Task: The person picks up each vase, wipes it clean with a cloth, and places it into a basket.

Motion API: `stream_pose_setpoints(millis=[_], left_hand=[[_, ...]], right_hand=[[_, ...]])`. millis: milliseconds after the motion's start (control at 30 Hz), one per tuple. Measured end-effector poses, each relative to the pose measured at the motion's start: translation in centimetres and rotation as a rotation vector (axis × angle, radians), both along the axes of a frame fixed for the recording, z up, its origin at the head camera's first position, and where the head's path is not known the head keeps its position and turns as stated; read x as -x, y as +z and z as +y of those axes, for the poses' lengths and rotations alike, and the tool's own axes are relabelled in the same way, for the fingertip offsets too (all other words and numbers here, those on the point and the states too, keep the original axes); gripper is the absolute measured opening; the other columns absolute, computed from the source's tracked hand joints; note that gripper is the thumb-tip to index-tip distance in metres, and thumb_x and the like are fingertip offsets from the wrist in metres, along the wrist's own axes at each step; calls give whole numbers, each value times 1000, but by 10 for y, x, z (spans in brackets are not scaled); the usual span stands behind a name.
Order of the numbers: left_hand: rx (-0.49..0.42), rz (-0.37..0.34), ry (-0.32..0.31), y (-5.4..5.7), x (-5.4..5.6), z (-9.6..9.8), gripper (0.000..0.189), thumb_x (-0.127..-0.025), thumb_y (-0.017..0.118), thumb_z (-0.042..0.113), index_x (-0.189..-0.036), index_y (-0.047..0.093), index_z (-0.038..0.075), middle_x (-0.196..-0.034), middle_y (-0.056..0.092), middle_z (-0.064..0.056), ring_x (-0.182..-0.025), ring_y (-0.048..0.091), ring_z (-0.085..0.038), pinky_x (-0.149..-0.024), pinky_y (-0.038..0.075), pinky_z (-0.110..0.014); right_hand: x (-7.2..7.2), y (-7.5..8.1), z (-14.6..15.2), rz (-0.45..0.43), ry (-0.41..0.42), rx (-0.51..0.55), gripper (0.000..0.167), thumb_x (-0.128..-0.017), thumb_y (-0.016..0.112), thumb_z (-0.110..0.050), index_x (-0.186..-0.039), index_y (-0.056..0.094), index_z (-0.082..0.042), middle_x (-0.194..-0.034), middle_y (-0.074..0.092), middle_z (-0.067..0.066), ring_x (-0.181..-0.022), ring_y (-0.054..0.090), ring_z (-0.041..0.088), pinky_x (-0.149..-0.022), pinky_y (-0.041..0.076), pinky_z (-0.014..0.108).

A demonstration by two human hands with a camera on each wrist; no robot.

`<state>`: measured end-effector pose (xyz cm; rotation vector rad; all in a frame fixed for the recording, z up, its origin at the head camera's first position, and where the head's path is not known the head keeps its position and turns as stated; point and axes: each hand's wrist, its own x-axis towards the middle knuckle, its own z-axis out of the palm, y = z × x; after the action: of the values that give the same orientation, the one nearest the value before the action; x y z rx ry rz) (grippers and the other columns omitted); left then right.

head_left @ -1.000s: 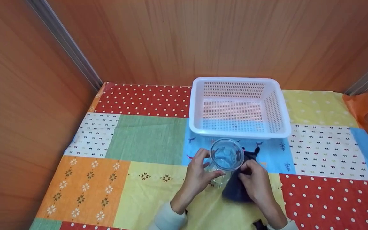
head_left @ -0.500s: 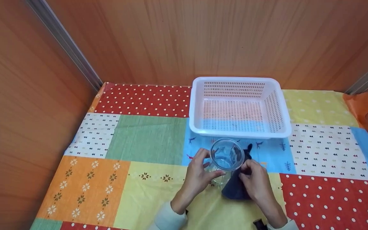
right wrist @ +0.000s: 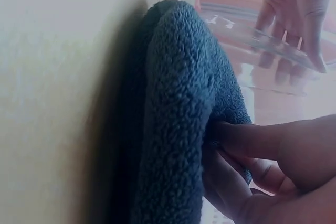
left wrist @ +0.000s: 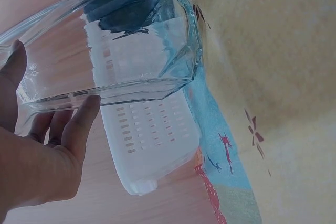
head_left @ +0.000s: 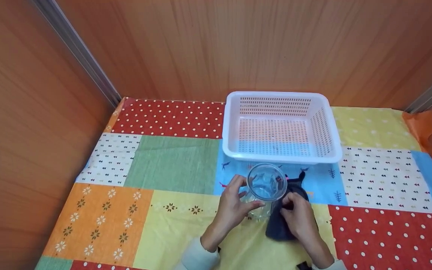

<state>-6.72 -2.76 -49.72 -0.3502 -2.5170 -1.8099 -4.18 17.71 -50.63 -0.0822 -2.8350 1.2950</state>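
My left hand grips a clear glass cup near its rim, thumb on the near side and fingers on the left. The cup's wide mouth faces up toward the head camera, and its wall looks faceted in the left wrist view. Right beside the cup, my right hand pinches a dark blue-grey cloth. Seen from the right wrist, this cloth is fuzzy like a towel and hangs folded over. Through the glass, part of the cloth shows behind the far wall in the left wrist view.
A white plastic basket with slotted walls stands just beyond the cup, against the wooden back panel. Under everything lies a patchwork tablecloth. Wooden panels with metal edge strips rise at left and right.
My right hand has shifted slightly down, and the cloth's lower part has moved a little right. Its upper tip swung left, then back right. The left hand and cup hold almost the same place.
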Motion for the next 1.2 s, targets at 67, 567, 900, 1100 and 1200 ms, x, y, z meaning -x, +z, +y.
stream_pose_setpoints(millis=[67,567,900,1100,1200], left_hand=[[0,-1,1,0,0,0,48,-75,96,11,-110,63,10,-117,64,-5,-120,65,-29,-93,62,-45],[-1,-9,-1,0,-1,-1,48,-77,96,14,-112,62,11,-117,64,-4,-120,66,-29,-94,61,-46],[-5,-11,-5,1,0,0,48,-76,96,9,-110,62,9,-117,64,-6,-120,66,-29,-93,62,-43],[-11,2,-2,0,0,0,49,-74,97,13,-109,63,10,-117,65,-8,-120,66,-29,-93,62,-43],[-13,5,-4,0,0,0,48,-75,97,16,-109,63,10,-117,65,-9,-120,66,-29,-93,62,-44]], right_hand=[[-2,7,-2,4,-14,20,25,-82,75,18,-83,63,-5,-88,63,6,-89,63,23,-77,57,35],[-3,45,-9,55,-19,96,20,-87,74,16,-87,67,-3,-95,68,12,-101,73,35,-91,61,50],[3,8,2,39,37,-28,31,-79,76,18,-80,59,-7,-84,60,4,-82,58,21,-72,51,34],[6,-7,5,17,61,-40,33,-78,74,20,-77,57,-9,-78,56,3,-80,54,20,-70,46,31],[4,-5,4,-14,29,-20,30,-79,73,19,-79,60,-8,-81,59,4,-81,56,21,-72,49,33]])
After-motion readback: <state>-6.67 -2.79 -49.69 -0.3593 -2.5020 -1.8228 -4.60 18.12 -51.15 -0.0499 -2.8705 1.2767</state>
